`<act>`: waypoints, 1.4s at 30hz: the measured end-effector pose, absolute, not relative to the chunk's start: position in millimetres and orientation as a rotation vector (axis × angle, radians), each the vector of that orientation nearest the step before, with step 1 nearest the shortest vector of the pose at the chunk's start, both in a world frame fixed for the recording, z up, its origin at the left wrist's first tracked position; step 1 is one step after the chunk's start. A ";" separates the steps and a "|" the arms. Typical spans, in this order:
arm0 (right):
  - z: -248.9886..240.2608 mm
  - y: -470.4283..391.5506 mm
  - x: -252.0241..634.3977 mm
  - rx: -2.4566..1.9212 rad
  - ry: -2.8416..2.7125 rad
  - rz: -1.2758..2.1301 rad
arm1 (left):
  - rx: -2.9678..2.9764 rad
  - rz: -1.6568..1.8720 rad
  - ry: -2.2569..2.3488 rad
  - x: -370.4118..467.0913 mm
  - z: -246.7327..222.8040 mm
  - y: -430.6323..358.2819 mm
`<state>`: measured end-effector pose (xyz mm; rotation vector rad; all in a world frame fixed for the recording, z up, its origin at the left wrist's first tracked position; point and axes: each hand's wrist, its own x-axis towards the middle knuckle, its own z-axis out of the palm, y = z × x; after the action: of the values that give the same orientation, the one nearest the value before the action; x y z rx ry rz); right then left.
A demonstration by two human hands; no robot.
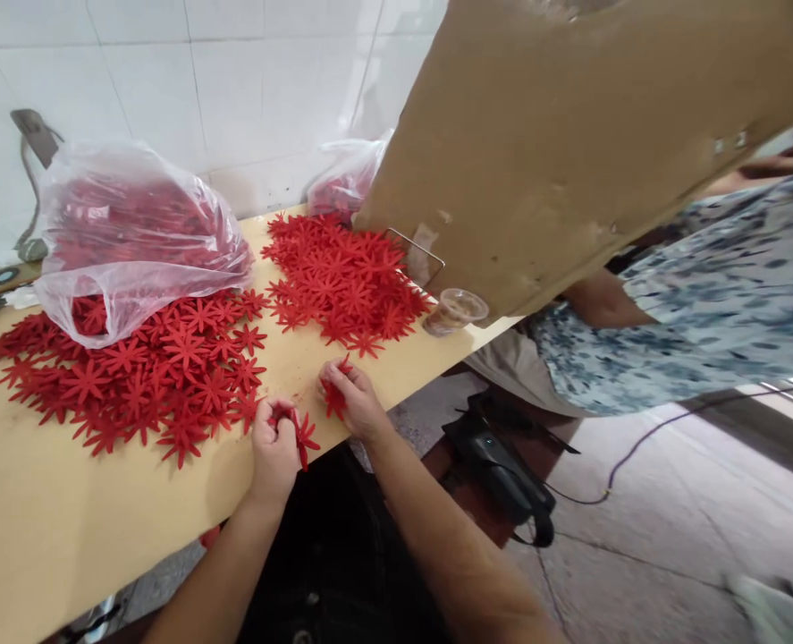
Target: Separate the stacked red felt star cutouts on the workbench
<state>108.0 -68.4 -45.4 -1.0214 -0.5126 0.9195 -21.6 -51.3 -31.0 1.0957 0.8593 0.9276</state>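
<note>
While large heaps of red felt flowers [168, 367] lie unhandled on the desk [47, 528], the left hand [274, 447] and right hand [352, 398] each pinch one flower.

Red flowers [168, 367] lie in a heap just beyond the fingers [270, 419] on a pale yellow table [47, 528], more red ones show through a clear bag [128, 233] farther off, and a person's blue-and-white patterned shirt [704, 295] is off to the right.

Two heaps of red felt flowers [134, 371], two plastic bags [134, 233], one plastic cup [456, 310]
</note>
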 end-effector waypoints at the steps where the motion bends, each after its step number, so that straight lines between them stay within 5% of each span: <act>1: -44.1 -70.1 107.4 -1.003 -0.519 0.945 | 1.092 0.945 0.877 -19.9 -31.5 -50.5; 12: -26.9 -79.8 103.7 -1.108 -0.752 1.495 | 1.062 1.088 1.041 11.7 -22.5 -45.4; 31: -41.8 -85.8 131.7 -1.186 -0.654 1.051 | 1.164 0.794 0.857 36.2 -13.5 -46.0; 42: -38.9 -89.8 140.4 -1.103 -0.692 1.257 | 1.052 0.940 0.901 34.3 -23.4 -41.4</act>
<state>140.4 -89.8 -38.9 -1.1026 -0.6918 1.2575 34.3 -41.4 -23.4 1.0519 0.9014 0.9402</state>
